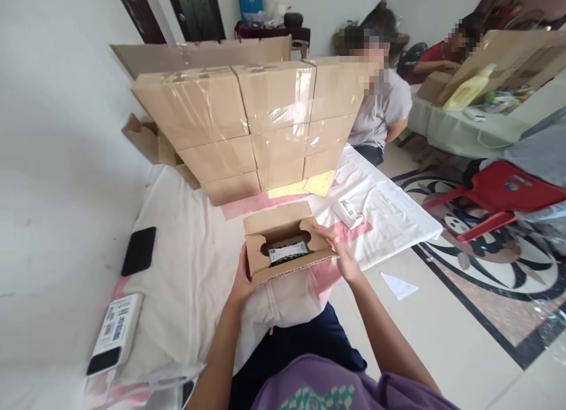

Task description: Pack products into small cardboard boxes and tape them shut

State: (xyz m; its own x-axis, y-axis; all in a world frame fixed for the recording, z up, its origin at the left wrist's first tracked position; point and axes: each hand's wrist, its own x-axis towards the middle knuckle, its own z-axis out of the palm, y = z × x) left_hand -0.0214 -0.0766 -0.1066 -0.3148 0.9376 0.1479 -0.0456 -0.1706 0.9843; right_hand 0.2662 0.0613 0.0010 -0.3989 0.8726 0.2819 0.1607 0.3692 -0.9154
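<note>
The left hand [242,280] is grasping the left side of the open carton [278,217] at the desk's [384,215] near edge; the right hand [344,258] is touching its right side, grip unclear. Uneven tilting could be sliding the inner packet [289,254] out.

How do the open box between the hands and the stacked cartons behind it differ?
The open box is small; the stacked cartons form a much larger block. The open box gapes, showing a packet inside; clear tape runs across the stacked cartons. Both are brown cardboard.
</note>
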